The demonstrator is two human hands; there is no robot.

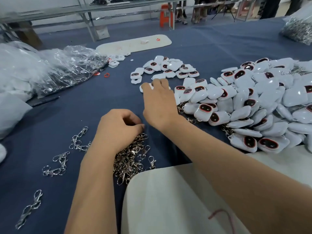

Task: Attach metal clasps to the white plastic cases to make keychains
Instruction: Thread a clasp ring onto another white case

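Fetching stage of one assembly cycle, read from left to right. At far left, crumpled clear plastic bags (55, 68) lie on the blue table cloth (94, 105), with loose metal clasps (58, 163) scattered singly and in small clusters below them. My left hand (118, 130) rests on top of the main heap of clasps (131, 157); its fingers are curled down into the heap, but whether they already pinch one clasp I cannot tell — the fingertips are hidden against the metal. My right hand (157, 100) reaches forward across the cloth, its fingers curled over a single white plastic case (141, 87) lying just in front of the small group of cases (168, 68); only the case's left edge shows past my knuckles. To the right, a large pile of cases (253, 102) spreads toward the table edge, several with clasps already showing at its near margin — I take these for finished keychains. At far right, a bag of metal parts (298, 31) sits at the table's corner.

I judge the step to be picking up one case and one clasp. The next move calls for lifting both clear, bringing them together before me and finding the case's loop. The cases are small, rounded and glossy white, each with a dark oval window rimmed in red.
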